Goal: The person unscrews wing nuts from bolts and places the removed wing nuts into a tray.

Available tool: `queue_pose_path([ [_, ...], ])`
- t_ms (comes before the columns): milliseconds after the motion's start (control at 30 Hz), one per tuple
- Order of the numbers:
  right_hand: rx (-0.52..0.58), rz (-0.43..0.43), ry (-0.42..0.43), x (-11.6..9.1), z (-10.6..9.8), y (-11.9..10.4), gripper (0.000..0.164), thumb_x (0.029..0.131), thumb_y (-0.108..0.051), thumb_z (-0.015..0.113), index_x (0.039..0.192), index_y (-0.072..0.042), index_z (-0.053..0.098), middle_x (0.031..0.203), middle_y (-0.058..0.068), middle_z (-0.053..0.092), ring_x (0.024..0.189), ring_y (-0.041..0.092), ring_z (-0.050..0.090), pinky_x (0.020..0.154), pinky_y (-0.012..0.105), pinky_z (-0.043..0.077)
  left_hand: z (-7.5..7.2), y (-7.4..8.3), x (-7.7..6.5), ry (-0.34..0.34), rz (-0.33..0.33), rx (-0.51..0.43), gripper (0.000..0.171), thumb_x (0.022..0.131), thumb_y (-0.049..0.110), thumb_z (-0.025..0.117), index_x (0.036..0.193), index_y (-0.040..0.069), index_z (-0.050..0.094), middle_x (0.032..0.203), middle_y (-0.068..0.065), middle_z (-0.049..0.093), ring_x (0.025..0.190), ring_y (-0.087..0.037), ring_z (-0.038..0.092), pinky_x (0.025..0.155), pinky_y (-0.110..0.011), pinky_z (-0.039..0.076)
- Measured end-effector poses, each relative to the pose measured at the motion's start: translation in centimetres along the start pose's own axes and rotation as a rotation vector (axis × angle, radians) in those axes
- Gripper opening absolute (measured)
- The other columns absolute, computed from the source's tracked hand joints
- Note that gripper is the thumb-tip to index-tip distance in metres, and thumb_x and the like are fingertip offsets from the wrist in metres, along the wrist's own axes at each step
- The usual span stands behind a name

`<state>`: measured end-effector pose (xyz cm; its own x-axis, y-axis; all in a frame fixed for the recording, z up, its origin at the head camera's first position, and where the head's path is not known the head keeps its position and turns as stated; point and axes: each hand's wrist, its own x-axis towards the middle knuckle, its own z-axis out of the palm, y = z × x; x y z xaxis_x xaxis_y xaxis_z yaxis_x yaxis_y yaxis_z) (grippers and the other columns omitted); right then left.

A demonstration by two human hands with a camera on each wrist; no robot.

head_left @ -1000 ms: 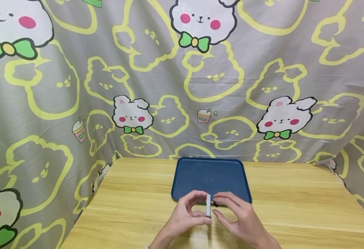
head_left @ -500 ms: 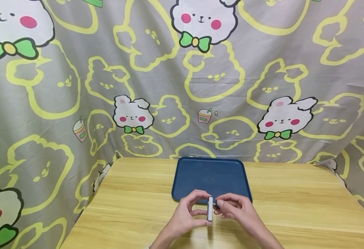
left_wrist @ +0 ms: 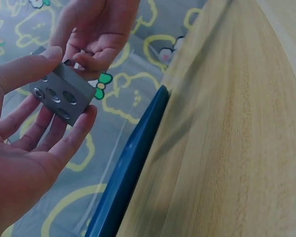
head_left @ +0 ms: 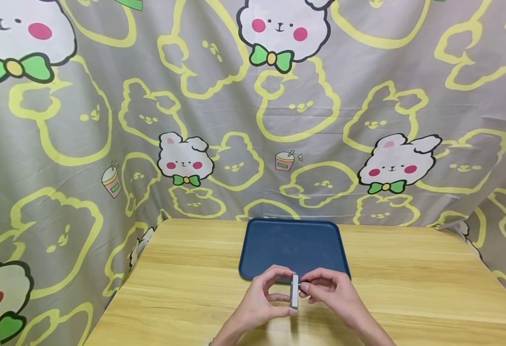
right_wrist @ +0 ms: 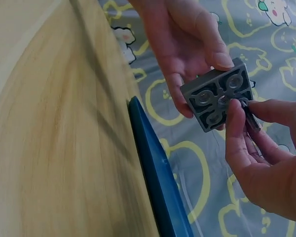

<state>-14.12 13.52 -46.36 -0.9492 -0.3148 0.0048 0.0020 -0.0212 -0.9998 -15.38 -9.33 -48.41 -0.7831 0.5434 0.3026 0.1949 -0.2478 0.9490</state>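
My left hand (head_left: 259, 297) grips a square grey metal block (head_left: 294, 291) by its edges, thumb on one side and fingers on the opposite one. The block stands on edge, raised above the table. Round holes (left_wrist: 53, 94) show on the face seen in the left wrist view. Its other face, in the right wrist view, has recessed round sockets (right_wrist: 204, 97) and ribs. At that face my right hand (head_left: 338, 294) pinches a small dark bolt-like piece (right_wrist: 251, 117) between thumb and fingers. One end of the piece meets the block; the fingertips partly hide it.
Behind the hands lies a dark blue tray (head_left: 292, 245) on the wooden table (head_left: 183, 278). A grey curtain (head_left: 235, 110) printed with yellow outlines and white cartoon animals hangs around the back and sides.
My right thumb, earlier spread away from the bolt-like piece, has closed onto it. The right fingers now sit close against the block, which has shifted slightly right with the left hand.
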Motion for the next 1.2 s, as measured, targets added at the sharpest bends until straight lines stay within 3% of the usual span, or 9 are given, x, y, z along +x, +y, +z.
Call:
queue_pose_path([
  [100, -0.117, -0.139, 0.034, -0.1, 0.3, 0.1, 0.02, 0.094, -0.01, 0.075, 0.108, 0.005, 0.071, 0.099, 0.014, 0.075, 0.086, 0.02, 0.075, 0.073, 0.035, 0.066, 0.0, 0.0, 0.0, 0.007, -0.008, 0.006, 0.062, 0.079, -0.012, 0.082, 0.134, -0.005, 0.055, 0.134, -0.022, 0.052, 0.127, -0.025, 0.055, 0.092, -0.046, 0.062],
  [200, -0.288, -0.359, 0.074, -0.1, 0.7, 0.4, 0.011, 0.092, -0.007, 0.077, 0.103, -0.007, 0.074, 0.097, 0.005, 0.075, 0.083, 0.016, 0.074, 0.069, 0.031, 0.065, -0.1, 0.0, 0.0, 0.021, -0.026, 0.009, 0.061, 0.079, -0.011, 0.082, 0.134, -0.003, 0.056, 0.133, -0.02, 0.054, 0.126, -0.026, 0.056, 0.09, -0.045, 0.062],
  [400, -0.534, -0.829, 0.127, 0.4, 0.8, 1.2, 0.035, 0.08, 0.011, 0.082, 0.104, -0.013, 0.074, 0.1, 0.0, 0.072, 0.083, 0.013, 0.07, 0.07, 0.02, 0.062, -0.3, 0.0, -0.1, 0.032, -0.047, -0.002, 0.058, 0.081, -0.008, 0.081, 0.133, 0.0, 0.059, 0.131, -0.024, 0.057, 0.124, -0.033, 0.057, 0.09, -0.044, 0.063],
  [567, -0.71, -1.154, 0.147, 0.9, 1.0, 1.1, 0.008, 0.098, -0.008, 0.07, 0.102, -0.005, 0.075, 0.101, 0.007, 0.071, 0.083, 0.018, 0.071, 0.079, 0.017, 0.06, -0.5, -0.1, -0.3, 0.027, -0.052, -0.023, 0.057, 0.081, -0.006, 0.081, 0.133, -0.001, 0.058, 0.132, -0.031, 0.055, 0.123, -0.032, 0.058, 0.09, -0.041, 0.063],
  [700, -0.829, -1.306, 0.173, 0.8, 1.2, 0.6, 0.026, 0.106, -0.016, 0.059, 0.1, 0.002, 0.077, 0.1, 0.013, 0.071, 0.081, 0.021, 0.071, 0.078, 0.02, 0.062, -0.6, 0.0, -0.4, 0.019, -0.044, -0.044, 0.058, 0.081, -0.006, 0.082, 0.134, -0.002, 0.057, 0.132, -0.028, 0.056, 0.121, -0.028, 0.059, 0.09, -0.04, 0.063],
  [833, -0.881, -1.324, 0.19, 0.8, 1.3, 0.6, 0.03, 0.107, -0.018, 0.057, 0.1, 0.003, 0.077, 0.1, 0.013, 0.072, 0.08, 0.021, 0.072, 0.076, 0.021, 0.063, -0.6, 0.1, -0.4, 0.019, -0.049, -0.049, 0.058, 0.081, -0.006, 0.082, 0.134, -0.001, 0.058, 0.131, -0.021, 0.059, 0.122, -0.029, 0.059, 0.09, -0.04, 0.063],
  [967, -0.84, -1.241, 0.194, 0.8, 1.2, 0.9, 0.025, 0.105, -0.021, 0.062, 0.102, 0.0, 0.077, 0.105, 0.012, 0.072, 0.087, 0.023, 0.072, 0.085, 0.02, 0.061, -0.6, 0.1, -0.2, 0.03, -0.067, -0.042, 0.059, 0.081, -0.006, 0.082, 0.134, -0.001, 0.058, 0.131, -0.02, 0.059, 0.124, -0.033, 0.058, 0.091, -0.041, 0.063],
  [1033, -0.757, -1.143, 0.179, 0.7, 1.1, 0.9, 0.016, 0.098, -0.016, 0.073, 0.107, -0.003, 0.076, 0.11, 0.011, 0.071, 0.094, 0.024, 0.071, 0.092, 0.019, 0.058, -0.7, 0.1, -0.2, 0.042, -0.067, -0.033, 0.06, 0.08, -0.006, 0.082, 0.134, -0.002, 0.057, 0.133, -0.024, 0.057, 0.125, -0.034, 0.057, 0.091, -0.042, 0.062],
  [1200, -0.45, -0.741, 0.187, 0.0, 1.2, 0.5, 0.034, 0.084, 0.003, 0.082, 0.115, -0.01, 0.073, 0.114, 0.011, 0.071, 0.102, 0.022, 0.07, 0.087, 0.024, 0.061, -0.8, 0.2, -0.1, 0.067, -0.061, -0.011, 0.062, 0.077, -0.009, 0.083, 0.133, -0.002, 0.057, 0.134, -0.028, 0.054, 0.129, -0.037, 0.054, 0.09, -0.045, 0.062],
])
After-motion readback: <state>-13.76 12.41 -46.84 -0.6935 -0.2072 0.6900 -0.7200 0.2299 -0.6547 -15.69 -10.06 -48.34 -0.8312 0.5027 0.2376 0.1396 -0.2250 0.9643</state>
